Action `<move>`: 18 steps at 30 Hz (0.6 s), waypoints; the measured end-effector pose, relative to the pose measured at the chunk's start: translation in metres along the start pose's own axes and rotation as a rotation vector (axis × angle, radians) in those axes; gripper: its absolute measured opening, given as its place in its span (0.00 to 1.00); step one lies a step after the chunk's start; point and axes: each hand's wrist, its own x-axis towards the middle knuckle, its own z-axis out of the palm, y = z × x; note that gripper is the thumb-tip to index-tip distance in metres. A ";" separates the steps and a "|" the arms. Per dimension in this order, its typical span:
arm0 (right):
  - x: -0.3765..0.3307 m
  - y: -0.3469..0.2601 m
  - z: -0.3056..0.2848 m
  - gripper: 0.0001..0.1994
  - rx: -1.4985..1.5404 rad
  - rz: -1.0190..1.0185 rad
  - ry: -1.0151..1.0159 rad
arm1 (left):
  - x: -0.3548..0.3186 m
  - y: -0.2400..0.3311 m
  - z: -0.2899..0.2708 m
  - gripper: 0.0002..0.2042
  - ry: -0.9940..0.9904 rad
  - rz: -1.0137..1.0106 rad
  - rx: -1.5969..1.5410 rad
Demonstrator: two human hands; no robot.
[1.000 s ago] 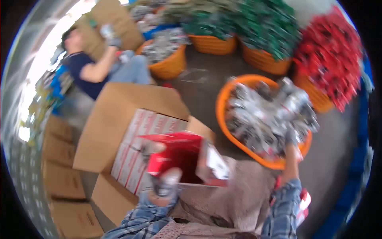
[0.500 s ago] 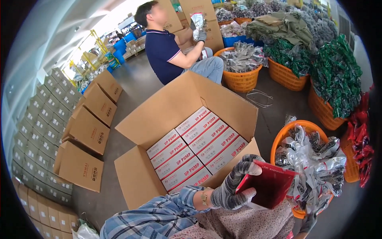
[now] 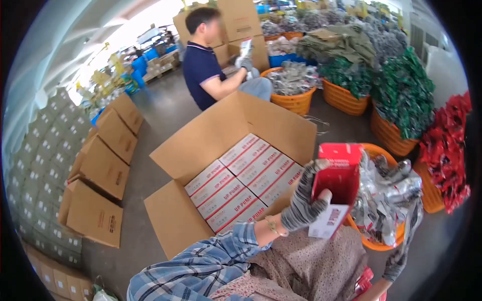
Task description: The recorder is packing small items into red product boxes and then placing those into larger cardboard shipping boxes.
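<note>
My left hand (image 3: 307,198), in a grey striped knit glove, is closed on a small red and white carton (image 3: 341,175). The carton stands tilted upright with its flap raised and its red inside showing. To its right, my right hand (image 3: 396,263), gloved alike, reaches down along the side of an orange basket (image 3: 374,246) heaped with silver plastic-wrapped items (image 3: 384,195). Its fingers blur into the silver wrapping, so their grip is unclear. In front of me a large open cardboard box (image 3: 193,133) holds rows of white and red cartons (image 3: 233,188).
A person in a dark polo shirt (image 3: 203,75) sits beyond the box, holding a silver package. Orange baskets of silver, green (image 3: 404,95) and red (image 3: 447,150) wrapped items line the right. Open cardboard boxes (image 3: 95,213) and stacked cartons (image 3: 50,175) stand at left.
My left hand has turned the carton more upright, so its opening and white side show. My right hand has moved up and further right beside the basket. The view has shifted slightly.
</note>
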 end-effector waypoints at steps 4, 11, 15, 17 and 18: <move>-0.078 -0.055 0.111 0.17 -0.370 0.026 -0.119 | 0.012 -0.009 0.019 0.25 0.059 0.171 0.118; -0.109 -0.053 0.165 0.20 -0.309 -0.080 -0.249 | 0.014 -0.007 0.025 0.26 0.017 -0.019 -0.279; -0.158 -0.088 0.198 0.22 -0.642 -0.463 -0.325 | 0.018 0.007 0.029 0.28 -0.041 -0.034 -0.271; -0.173 -0.100 0.207 0.22 -0.727 -0.597 -0.367 | 0.016 0.013 0.034 0.29 -0.047 -0.073 -0.352; -0.176 -0.105 0.205 0.21 -0.738 -0.664 -0.315 | 0.014 0.015 0.039 0.31 -0.072 -0.118 -0.445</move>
